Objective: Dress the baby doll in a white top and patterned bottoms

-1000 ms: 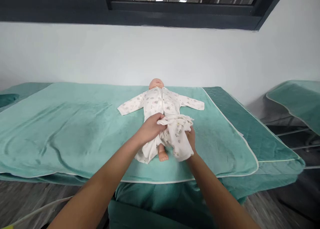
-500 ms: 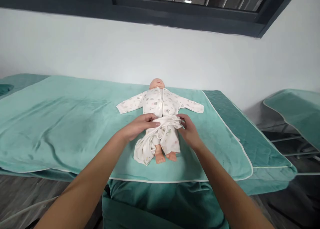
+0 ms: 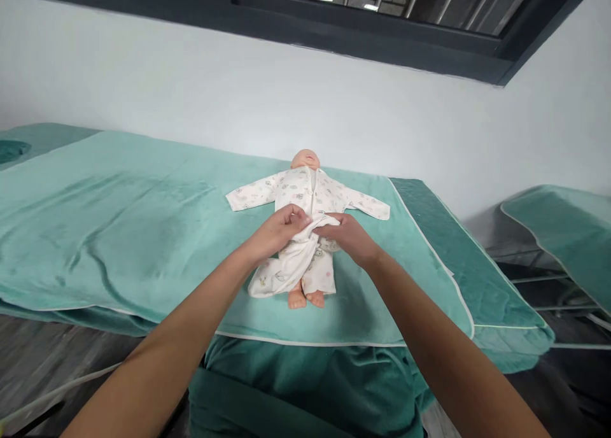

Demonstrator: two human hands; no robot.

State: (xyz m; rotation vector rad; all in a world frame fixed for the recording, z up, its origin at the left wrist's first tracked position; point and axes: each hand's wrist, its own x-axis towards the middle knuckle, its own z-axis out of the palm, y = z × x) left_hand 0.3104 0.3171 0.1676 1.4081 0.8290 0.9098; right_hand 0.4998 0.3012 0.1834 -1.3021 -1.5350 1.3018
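Note:
A baby doll [image 3: 305, 158] lies on its back, its head toward the wall and its bare feet toward me. It wears a white printed baby top [image 3: 296, 186] with both sleeves spread out. Over its waist and legs lie bunched white printed baby pants [image 3: 291, 266], with loose fabric spilling to the left of the feet. My left hand [image 3: 281, 229] pinches the pants' upper edge at the doll's middle. Close beside it, my right hand [image 3: 347, 235] grips the same gathered edge from the right. The fingertips are partly hidden in the folds.
A light green sheet [image 3: 143, 215] with white piping covers the bed, over a darker green mattress [image 3: 443, 234]. Behind stands a white wall [image 3: 238, 88] below a dark window frame [image 3: 358, 40]. Another green-covered bed [image 3: 563, 228] with metal rails stands at the right.
Both hands have come closer together over the doll's middle, gathering the upper edge of the pants. The loose fabric at the left has shifted, and the view has tilted slightly.

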